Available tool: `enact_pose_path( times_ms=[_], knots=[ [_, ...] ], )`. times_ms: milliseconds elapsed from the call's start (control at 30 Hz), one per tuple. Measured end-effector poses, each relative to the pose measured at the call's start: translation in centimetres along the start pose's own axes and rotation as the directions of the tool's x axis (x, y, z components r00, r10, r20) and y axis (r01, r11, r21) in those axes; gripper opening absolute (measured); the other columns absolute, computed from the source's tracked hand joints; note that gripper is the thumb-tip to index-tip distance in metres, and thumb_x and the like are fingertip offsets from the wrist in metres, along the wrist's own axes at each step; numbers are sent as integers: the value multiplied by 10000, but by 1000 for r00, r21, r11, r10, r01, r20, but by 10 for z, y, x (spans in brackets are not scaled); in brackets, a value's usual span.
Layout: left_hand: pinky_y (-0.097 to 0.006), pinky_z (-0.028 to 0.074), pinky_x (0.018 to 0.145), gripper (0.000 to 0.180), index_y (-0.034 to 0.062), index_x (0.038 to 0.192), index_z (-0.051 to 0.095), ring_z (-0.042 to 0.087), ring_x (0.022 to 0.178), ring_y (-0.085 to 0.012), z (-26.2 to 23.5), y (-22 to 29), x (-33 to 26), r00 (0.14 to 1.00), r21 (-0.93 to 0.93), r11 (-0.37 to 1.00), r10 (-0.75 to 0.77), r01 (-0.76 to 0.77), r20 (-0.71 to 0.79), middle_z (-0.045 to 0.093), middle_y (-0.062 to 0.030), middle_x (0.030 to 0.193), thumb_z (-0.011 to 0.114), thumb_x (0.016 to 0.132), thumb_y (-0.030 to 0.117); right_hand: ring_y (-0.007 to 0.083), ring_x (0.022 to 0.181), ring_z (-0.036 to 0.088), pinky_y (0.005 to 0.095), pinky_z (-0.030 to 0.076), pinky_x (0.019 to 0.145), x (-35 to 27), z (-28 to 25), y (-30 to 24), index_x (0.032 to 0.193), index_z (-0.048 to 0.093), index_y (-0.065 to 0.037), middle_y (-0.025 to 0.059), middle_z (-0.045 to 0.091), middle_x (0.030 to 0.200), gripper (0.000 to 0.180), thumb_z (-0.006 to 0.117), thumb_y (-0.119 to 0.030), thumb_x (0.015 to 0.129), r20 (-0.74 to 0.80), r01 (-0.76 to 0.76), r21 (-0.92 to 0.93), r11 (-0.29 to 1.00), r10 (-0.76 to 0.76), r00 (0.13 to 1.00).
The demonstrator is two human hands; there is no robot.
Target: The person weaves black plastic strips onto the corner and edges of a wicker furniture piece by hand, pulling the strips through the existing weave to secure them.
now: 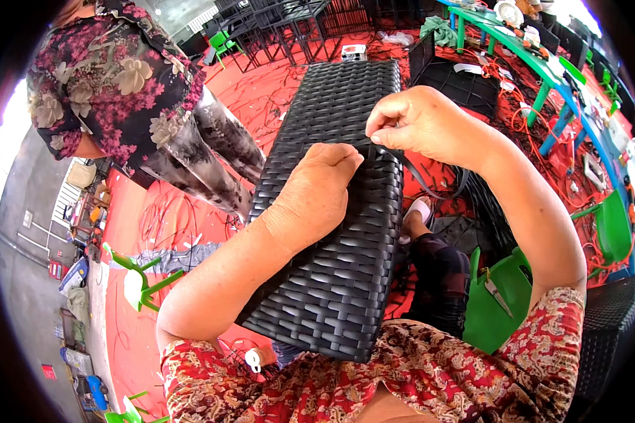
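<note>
A long panel woven from flat black plastic strips (324,282) slants away from my body, its near end close to my lap. My left hand (314,187) rests on the weave, its fingers closed near the right edge; what they pinch is hidden. Just beyond it, my right hand (423,127) is raised over that edge with thumb and forefinger pressed together, and I cannot make out what lies between them. A loose black strip (427,187) curves off the panel's right edge below my right hand.
A small green chair (501,328) with snips (497,292) on it stands to the right. At the left, a person in a flowered shirt (120,84) stands close by. Cords and strips litter the red floor covering (162,211). A green table (518,49) stands at far right.
</note>
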State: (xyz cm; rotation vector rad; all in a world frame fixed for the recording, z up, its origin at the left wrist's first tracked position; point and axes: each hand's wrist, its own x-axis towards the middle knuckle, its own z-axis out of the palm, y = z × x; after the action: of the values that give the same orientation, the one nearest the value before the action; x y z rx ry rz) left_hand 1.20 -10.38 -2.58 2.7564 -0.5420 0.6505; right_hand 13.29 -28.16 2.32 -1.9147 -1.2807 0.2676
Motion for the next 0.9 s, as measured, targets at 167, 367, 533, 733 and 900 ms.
enact_pose_path(
  times_ms=[167,367,533,733,900],
  knots=[
    [-374,420,958,462,7,1105,604,530,1071,-327,1,-6,-4,999,-23,1000,-22,21,-25,580,-159,1138,471,672,-86,84,652,537,256,447,613,14,2,3,824,622,28,51,599,687,113,610,-73,774,147,10,-164,986,15,989],
    [-359,415,953,489,48,1105,616,531,1068,-308,-4,-30,-4,994,-134,985,-111,110,-3,588,-137,1125,476,661,-101,116,625,547,278,450,598,3,16,6,759,595,31,78,600,669,94,604,-62,761,25,57,-223,973,-53,998],
    [-381,411,913,477,65,1067,628,518,1010,-319,3,-31,2,991,-64,991,-120,116,-60,576,-121,1014,467,651,-103,160,635,584,300,459,607,4,16,3,774,607,24,108,612,678,91,600,-61,743,-18,9,-287,958,-15,1000],
    [-378,420,870,442,69,1020,649,516,969,-323,5,-39,3,995,-23,995,-97,96,-36,559,-120,988,470,651,-95,188,629,592,324,458,596,11,20,7,760,598,13,137,599,666,95,603,-77,731,8,8,-287,958,-6,1000],
    [-376,427,844,391,81,1003,669,514,946,-301,8,-36,1,995,56,994,-96,98,-23,542,-96,953,496,686,-69,227,619,594,349,453,577,18,25,8,744,581,2,144,586,656,87,601,-78,716,11,54,-376,925,-54,998]
  ],
)
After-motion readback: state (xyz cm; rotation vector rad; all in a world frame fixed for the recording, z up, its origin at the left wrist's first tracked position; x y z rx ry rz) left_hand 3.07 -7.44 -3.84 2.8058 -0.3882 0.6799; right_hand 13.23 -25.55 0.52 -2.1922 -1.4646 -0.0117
